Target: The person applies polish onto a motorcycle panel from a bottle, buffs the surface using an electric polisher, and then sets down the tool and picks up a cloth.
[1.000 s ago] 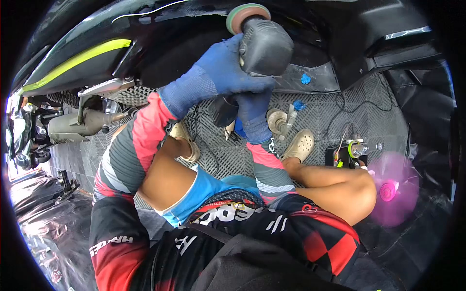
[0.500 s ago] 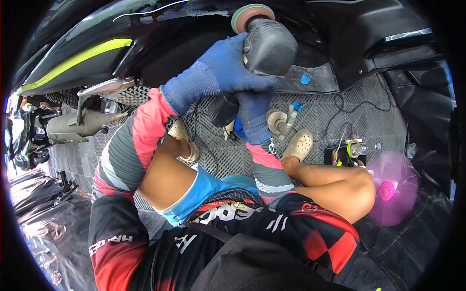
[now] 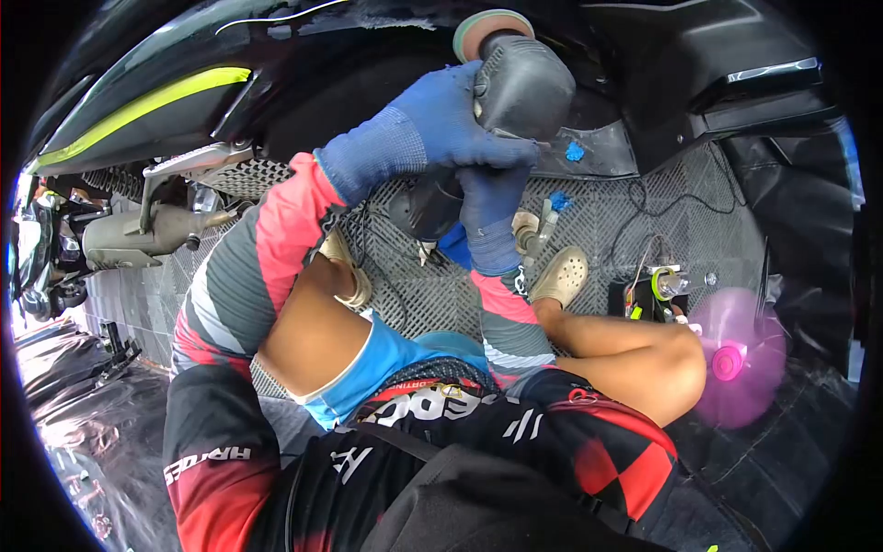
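Observation:
My left hand (image 3: 441,120), in a blue knit glove, wraps the head of a black power polisher (image 3: 526,87) from its left side. Below it, my right hand (image 3: 497,207), also gloved in blue, closes around the tool's handle, whose rounded dark rear end shows to the left of that hand. The round green and reddish pad (image 3: 492,35) of the polisher points up towards a glossy black body panel (image 3: 322,69). Whether the pad touches the panel is hard to tell.
A blue crumpled scrap (image 3: 575,151) lies on the black part at the right. On the grey grid mat (image 3: 598,216) are a brush-like tool (image 3: 547,225), a cable and a small bottle (image 3: 676,284). A pink fan (image 3: 728,362) spins at the right; an exhaust (image 3: 147,237) is at the left.
Both hands and the polisher have shifted to the right along the panel. The rear of the tool's pad side now covers less of the left, and my right hand hides more of the round cream object.

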A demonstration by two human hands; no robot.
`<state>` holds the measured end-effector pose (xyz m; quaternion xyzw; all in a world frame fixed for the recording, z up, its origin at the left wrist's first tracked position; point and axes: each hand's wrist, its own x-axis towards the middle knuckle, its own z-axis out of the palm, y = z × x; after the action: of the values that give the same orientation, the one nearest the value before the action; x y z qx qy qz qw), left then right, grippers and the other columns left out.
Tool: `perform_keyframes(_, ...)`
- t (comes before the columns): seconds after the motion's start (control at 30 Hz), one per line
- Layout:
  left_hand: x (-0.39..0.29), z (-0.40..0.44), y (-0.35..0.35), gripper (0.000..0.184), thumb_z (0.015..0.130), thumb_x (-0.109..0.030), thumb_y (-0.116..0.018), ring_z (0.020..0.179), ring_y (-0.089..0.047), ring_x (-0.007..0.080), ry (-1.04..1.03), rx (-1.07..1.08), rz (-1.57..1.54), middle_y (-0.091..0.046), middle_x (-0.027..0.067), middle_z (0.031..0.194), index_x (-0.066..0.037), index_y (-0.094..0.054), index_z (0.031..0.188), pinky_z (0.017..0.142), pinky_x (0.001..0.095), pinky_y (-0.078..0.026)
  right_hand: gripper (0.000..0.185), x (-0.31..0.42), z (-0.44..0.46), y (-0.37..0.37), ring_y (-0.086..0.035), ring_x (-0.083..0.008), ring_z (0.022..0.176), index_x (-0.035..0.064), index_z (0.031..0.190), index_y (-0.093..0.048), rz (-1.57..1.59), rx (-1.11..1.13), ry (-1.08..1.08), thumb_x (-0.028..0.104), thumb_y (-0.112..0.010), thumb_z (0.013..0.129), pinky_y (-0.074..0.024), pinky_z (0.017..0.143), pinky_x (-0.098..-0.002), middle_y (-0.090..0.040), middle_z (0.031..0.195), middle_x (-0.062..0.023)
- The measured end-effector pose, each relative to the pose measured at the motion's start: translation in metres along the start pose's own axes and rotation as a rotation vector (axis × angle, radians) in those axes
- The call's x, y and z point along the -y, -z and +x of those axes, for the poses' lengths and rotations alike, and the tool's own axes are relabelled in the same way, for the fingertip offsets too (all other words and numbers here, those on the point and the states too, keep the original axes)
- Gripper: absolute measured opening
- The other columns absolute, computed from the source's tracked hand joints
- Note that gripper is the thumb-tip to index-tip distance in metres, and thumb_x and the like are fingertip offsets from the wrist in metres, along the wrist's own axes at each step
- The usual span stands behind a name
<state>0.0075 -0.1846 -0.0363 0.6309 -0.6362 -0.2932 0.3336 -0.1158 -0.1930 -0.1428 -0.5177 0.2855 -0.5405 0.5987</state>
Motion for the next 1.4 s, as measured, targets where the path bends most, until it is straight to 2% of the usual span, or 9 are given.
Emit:
perform_keyframes(0.2, 0.002, 0.022, -0.012, 0.077, 0.072, -0.039, -0.087, 0.107, -0.067, 0.0216, 0.024, 0.070, -0.031, -0.069, 0.0130, 0.118, -0.001, -0.057, 0.131, 0.097, 0.0364, -0.052, 0.047, -0.003, 0.005, 0.006, -0.067, -0.0171, 0.095, -0.0017, 0.109, -0.066, 0.114, -0.111, -0.017, 0.009, -0.080, 0.065, -0.0545, 0.085, -0.0351, -0.069, 0.104, -0.0107)
perform_keyframes(0.33, 0.000, 0.013, -0.004, 0.077, 0.072, -0.039, -0.088, 0.108, -0.066, 0.0215, 0.046, 0.067, -0.026, -0.069, 0.0125, 0.119, -0.001, -0.057, 0.132, 0.098, 0.0365, -0.052, 0.041, -0.001, 0.005, -0.001, -0.068, -0.0174, 0.092, -0.0021, 0.104, -0.067, 0.082, -0.094, 0.031, 0.008, -0.079, 0.066, -0.0550, 0.084, -0.0357, -0.070, 0.101, -0.0115)
perform_keyframes(0.53, 0.000, -0.024, 0.012, 0.076, 0.071, -0.036, -0.090, 0.109, -0.065, 0.0196, 0.066, -0.040, -0.033, -0.069, 0.0113, 0.120, -0.002, -0.058, 0.131, 0.099, 0.0357, -0.051, 0.033, 0.003, -0.003, -0.013, -0.071, -0.0193, 0.083, 0.0002, 0.096, -0.071, -0.147, 0.145, 0.075, 0.010, -0.081, 0.067, -0.0569, 0.078, -0.0361, -0.073, 0.091, -0.0111)
perform_keyframes(0.63, -0.005, -0.044, 0.020, 0.076, 0.071, -0.036, -0.091, 0.109, -0.066, 0.0193, 0.018, -0.134, -0.117, -0.068, 0.0116, 0.120, -0.002, -0.058, 0.130, 0.098, 0.0359, -0.052, 0.036, 0.019, -0.003, -0.021, -0.073, -0.0226, 0.085, 0.0023, 0.098, -0.072, -0.125, 0.274, -0.040, 0.014, -0.084, 0.066, -0.0577, 0.076, -0.0367, -0.074, 0.090, -0.0122)
perform_keyframes(0.7, -0.008, -0.054, 0.025, 0.073, 0.072, -0.036, -0.090, 0.107, -0.067, 0.0191, 0.060, -0.183, -0.177, -0.068, 0.0115, 0.120, -0.002, -0.059, 0.128, 0.096, 0.0364, -0.053, 0.035, 0.022, 0.001, -0.028, -0.071, -0.0221, 0.082, 0.0030, 0.090, -0.072, -0.283, 0.387, 0.104, 0.019, -0.084, 0.062, -0.0547, 0.074, -0.0389, -0.073, 0.089, -0.0102)
perform_keyframes(1.13, 0.002, -0.043, 0.016, 0.086, 0.067, -0.046, -0.091, 0.109, -0.068, 0.0223, 0.070, -0.154, -0.150, -0.069, 0.0122, 0.120, -0.003, -0.055, 0.133, 0.099, 0.0368, -0.052, 0.031, 0.011, -0.001, -0.019, -0.070, -0.0225, 0.076, 0.0033, 0.086, -0.072, -0.211, 0.317, 0.055, 0.016, -0.082, 0.060, -0.0541, 0.071, -0.0370, -0.073, 0.083, -0.0097)
perform_keyframes(1.2, 0.001, -0.035, 0.014, 0.088, 0.068, -0.045, -0.090, 0.111, -0.067, 0.0229, 0.053, -0.134, -0.138, -0.068, 0.0128, 0.123, -0.003, -0.053, 0.135, 0.101, 0.0368, -0.051, 0.049, 0.018, 0.005, -0.016, -0.073, -0.0284, 0.089, 0.0045, 0.104, -0.069, -0.301, 0.337, 0.002, 0.027, -0.087, 0.065, -0.0588, 0.080, -0.0387, -0.074, 0.097, -0.0126)
perform_keyframes(1.33, 0.000, -0.023, 0.007, 0.088, 0.068, -0.044, -0.090, 0.113, -0.066, 0.0232, 0.009, -0.105, -0.132, -0.067, 0.0132, 0.124, -0.003, -0.052, 0.136, 0.102, 0.0372, -0.050, 0.049, 0.006, 0.007, -0.002, -0.074, -0.0292, 0.088, 0.0040, 0.103, -0.069, -0.267, 0.290, 0.029, 0.026, -0.086, 0.063, -0.0590, 0.079, -0.0391, -0.074, 0.095, -0.0128)
perform_keyframes(1.4, 0.000, -0.017, 0.003, 0.081, 0.069, -0.035, -0.092, 0.113, -0.063, 0.0196, 0.027, -0.091, -0.100, -0.067, 0.0111, 0.124, -0.003, -0.055, 0.134, 0.101, 0.0369, -0.049, 0.049, 0.002, 0.007, 0.002, -0.074, -0.0289, 0.087, 0.0040, 0.100, -0.070, -0.248, 0.248, -0.017, 0.027, -0.087, 0.061, -0.0591, 0.078, -0.0394, -0.074, 0.094, -0.0124)
